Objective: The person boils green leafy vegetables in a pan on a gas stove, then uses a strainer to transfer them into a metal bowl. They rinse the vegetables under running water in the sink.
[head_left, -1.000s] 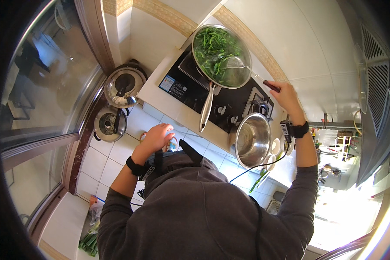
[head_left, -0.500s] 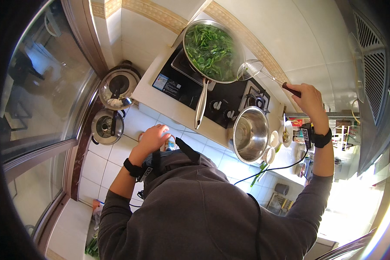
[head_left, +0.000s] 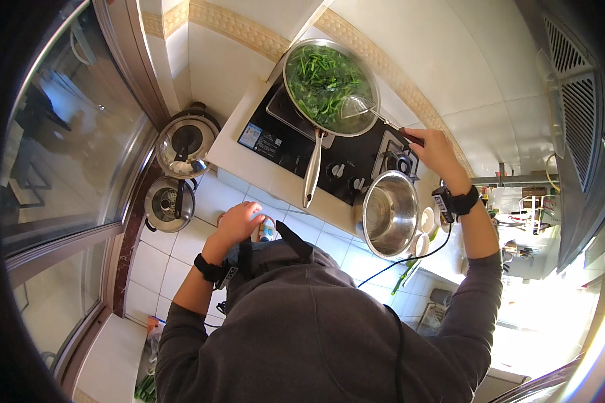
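Note:
My right hand (head_left: pixel 435 156) is closed around the dark handle of a wire skimmer (head_left: pixel 357 106). The skimmer's head is dipped into the right side of a pan (head_left: pixel 374 114) on the stove. Chopped green vegetables (head_left: pixel 324 80) float in the pan's liquid, a little steam above them. The pan's long metal handle (head_left: pixel 312 176) points back toward me. My left hand (head_left: pixel 240 221) hangs near my waist, away from the stove. Its fingers are loosely bent with the thumb apart, and nothing shows in them.
A deep steel pot (head_left: pixel 415 213) stands on the counter right of the stove (head_left: pixel 296 156), small bowls (head_left: pixel 420 243) beside it. Two lidded pots (head_left: pixel 193 185) sit at the left by the glass door (head_left: pixel 60 161). A black cable (head_left: pixel 405 262) runs from my right wrist.
My right hand has moved left, bringing the skimmer from the pan's right rim into the liquid. My left hand has barely moved. The whole view has shifted slightly.

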The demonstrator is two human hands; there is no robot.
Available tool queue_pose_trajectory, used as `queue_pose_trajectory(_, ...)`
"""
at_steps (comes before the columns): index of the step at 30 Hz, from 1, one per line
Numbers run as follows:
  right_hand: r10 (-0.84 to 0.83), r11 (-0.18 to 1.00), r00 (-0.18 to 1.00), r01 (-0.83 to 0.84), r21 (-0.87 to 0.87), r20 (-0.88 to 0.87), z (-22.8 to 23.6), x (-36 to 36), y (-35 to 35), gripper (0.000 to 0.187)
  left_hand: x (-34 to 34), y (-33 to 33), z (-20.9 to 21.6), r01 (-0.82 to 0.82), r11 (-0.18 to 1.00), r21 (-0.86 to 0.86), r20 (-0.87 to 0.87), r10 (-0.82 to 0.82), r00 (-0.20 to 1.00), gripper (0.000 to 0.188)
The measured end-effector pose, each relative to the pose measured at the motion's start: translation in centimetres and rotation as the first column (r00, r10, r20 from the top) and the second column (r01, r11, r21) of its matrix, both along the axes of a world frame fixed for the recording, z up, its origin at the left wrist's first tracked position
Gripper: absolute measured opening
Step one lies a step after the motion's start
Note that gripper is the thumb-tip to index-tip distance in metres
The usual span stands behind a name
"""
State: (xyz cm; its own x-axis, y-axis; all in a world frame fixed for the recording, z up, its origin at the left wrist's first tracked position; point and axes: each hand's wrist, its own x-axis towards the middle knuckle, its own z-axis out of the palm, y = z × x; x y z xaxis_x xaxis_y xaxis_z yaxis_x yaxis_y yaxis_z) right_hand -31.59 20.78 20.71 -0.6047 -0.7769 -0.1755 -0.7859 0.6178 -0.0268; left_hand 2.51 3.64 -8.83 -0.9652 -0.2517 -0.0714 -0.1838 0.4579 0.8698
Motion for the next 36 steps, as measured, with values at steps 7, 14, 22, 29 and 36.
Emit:
queue_pose_trajectory(7, -0.128, 0.961, 0.990, 0.138, -0.238, 0.055, -0.4, -2.7, 1.5, 0.035, 0.1, -0.3, -0.5, -0.009, 1.000, -0.015, 0.024, 0.009, 1.000, 0.026)
queue_pose_trajectory(14, -0.172, 0.881, 0.983, 0.180, -0.439, 0.057, -5.9, -3.1, -1.4, 0.035, -1.0, -0.6, 0.4, 0.009, 1.000, 0.006, -0.045, -0.009, 0.999, 0.027)
queue_pose_trajectory(22, -0.178, 0.865, 0.984, 0.151, -0.478, -0.012, -10.2, -1.6, -5.5, 0.036, -0.9, -0.9, 1.3, 0.048, 0.998, -0.029, -0.003, -0.048, 0.999, 0.028)
queue_pose_trajectory(29, -0.067, 0.961, 0.966, -0.004, -0.276, -0.248, -13.9, 0.8, -2.8, 0.042, -0.7, -0.6, 1.2, 0.028, 0.997, -0.074, -0.036, -0.030, 0.999, 0.024)
queue_pose_trajectory(36, -0.122, 0.963, 0.961, 0.053, -0.264, -0.250, -13.0, 2.7, 0.8, 0.044, -1.2, -0.5, 1.5, 0.038, 0.997, -0.070, -0.035, -0.040, 0.999, 0.024)
